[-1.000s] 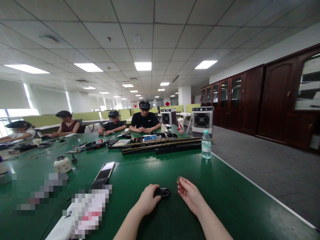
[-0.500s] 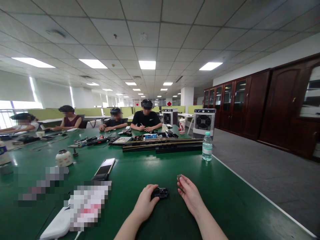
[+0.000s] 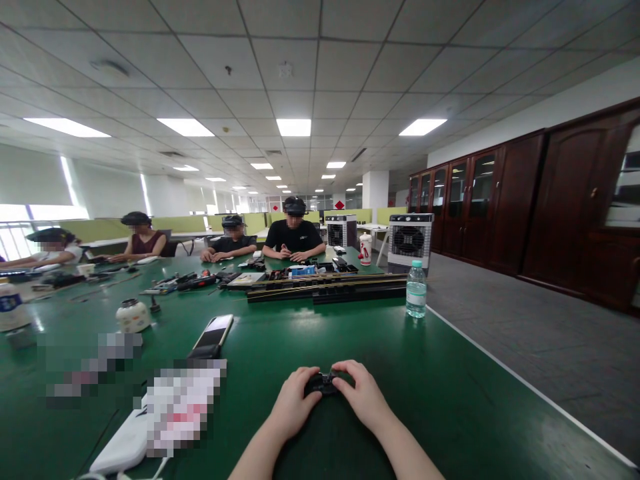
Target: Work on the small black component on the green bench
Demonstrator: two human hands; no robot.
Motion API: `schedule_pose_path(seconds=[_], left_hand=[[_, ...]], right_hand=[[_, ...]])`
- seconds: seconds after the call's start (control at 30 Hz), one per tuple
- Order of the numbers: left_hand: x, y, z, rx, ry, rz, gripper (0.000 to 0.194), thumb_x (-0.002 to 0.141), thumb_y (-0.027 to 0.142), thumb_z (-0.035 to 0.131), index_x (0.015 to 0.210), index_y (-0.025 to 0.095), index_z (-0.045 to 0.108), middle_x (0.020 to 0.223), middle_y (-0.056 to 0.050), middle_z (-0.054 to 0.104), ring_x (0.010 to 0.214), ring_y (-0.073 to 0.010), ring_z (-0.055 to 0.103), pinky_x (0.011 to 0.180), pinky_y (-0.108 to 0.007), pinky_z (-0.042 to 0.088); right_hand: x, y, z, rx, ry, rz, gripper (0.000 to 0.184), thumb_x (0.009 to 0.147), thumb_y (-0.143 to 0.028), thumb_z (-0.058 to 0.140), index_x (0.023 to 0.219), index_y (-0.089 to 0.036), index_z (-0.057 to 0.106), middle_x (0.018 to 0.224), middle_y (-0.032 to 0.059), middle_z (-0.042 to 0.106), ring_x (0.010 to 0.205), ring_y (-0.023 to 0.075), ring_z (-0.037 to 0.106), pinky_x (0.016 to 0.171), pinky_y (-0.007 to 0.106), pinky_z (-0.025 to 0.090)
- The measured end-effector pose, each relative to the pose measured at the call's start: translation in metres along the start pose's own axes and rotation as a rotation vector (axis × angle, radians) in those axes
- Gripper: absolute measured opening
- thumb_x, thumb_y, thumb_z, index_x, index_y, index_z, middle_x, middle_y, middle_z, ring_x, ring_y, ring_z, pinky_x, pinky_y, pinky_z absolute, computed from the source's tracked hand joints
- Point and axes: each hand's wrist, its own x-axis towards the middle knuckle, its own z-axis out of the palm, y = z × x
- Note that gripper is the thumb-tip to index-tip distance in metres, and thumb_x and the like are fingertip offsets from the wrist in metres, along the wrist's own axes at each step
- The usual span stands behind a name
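A small black casing (image 3: 324,386) with parts showing inside, like an opened computer mouse, sits low over the green table in front of me. My left hand (image 3: 295,401) grips its left end, thumb at the near side and fingers over the far side. At its right end, my right hand (image 3: 361,393) has thumb and fingertips closed together, touching or nearly touching the casing. Whatever those fingertips pinch is too small and covered to name.
Left of my hands lie a phone (image 3: 214,333), a white power bank (image 3: 123,440) and a blurred-out packet (image 3: 185,407). A water bottle (image 3: 416,290) stands to the right. Long black bars (image 3: 360,293) cross the table, and several people sit beyond.
My right hand, earlier apart with a small dark piece between its fingertips, has moved left to the casing. My left hand keeps its grip on the casing.
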Motion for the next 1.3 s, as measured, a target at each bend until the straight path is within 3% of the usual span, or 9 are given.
schedule_pose_path(seconds=[0.27,1.3], left_hand=[[0.0022,-0.0020,0.0025,0.002,0.002,0.014,0.044,0.070,0.018,0.054,0.114,0.017,0.057,0.117,-0.008,0.058,0.109,-0.0217,0.051,0.098,-0.032,0.036],[0.0017,-0.0046,0.0048,0.036,0.021,0.049,0.040,0.073,0.018,0.056,0.113,0.020,0.057,0.114,-0.006,0.060,0.105,-0.0212,0.053,0.096,-0.034,0.039]], right_hand=[[0.0004,-0.0009,0.0054,-0.247,-0.165,-0.038,0.021,0.076,-0.023,0.056,0.094,-0.027,0.066,0.105,0.0024,0.061,0.103,0.0203,0.052,0.092,0.034,0.036],[0.0007,0.0043,0.0072,-0.228,-0.142,-0.063,0.021,0.070,-0.021,0.061,0.089,-0.026,0.068,0.101,0.0025,0.065,0.098,0.0207,0.056,0.090,0.035,0.040]])
